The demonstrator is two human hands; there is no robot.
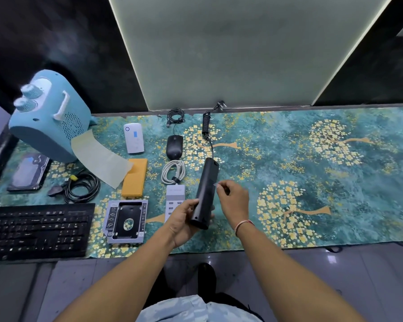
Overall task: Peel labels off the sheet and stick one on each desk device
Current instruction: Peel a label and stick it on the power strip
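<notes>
Hands meet over the middle of the surface (289, 145), which is covered by a teal cloth with yellow blossoms. The left hand (184, 223) is wrapped around the near end of a long black device (206, 189), lifting that end while its coiled cord (206, 126) trails toward the back edge. The right hand (234, 198) pinches a small pale label (216, 185) between thumb and fingertip, right at the device's upper side. Beside them lie a mouse (174, 147), a white cable coil (172, 171), a grey port hub (175, 194), an orange case (135, 177) and a keyboard (37, 231).
</notes>
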